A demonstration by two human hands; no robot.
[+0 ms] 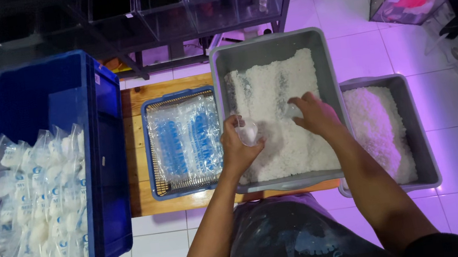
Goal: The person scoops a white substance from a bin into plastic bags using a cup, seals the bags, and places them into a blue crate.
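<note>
My left hand [236,148] holds a small clear plastic bag [247,132] open over a grey tub [269,45] filled with white granules [272,96]. My right hand [311,115] rests on the granules just right of the bag, fingers curled around something clear that I cannot make out. Both hands are inside the tub, close together.
A blue basket [153,156] of flat empty printed bags sits left of the tub. A large blue crate [107,162] at far left holds several filled bags [33,207]. A second grey tub [417,121] of white granules stands at right. Wooden bench below, shelving behind.
</note>
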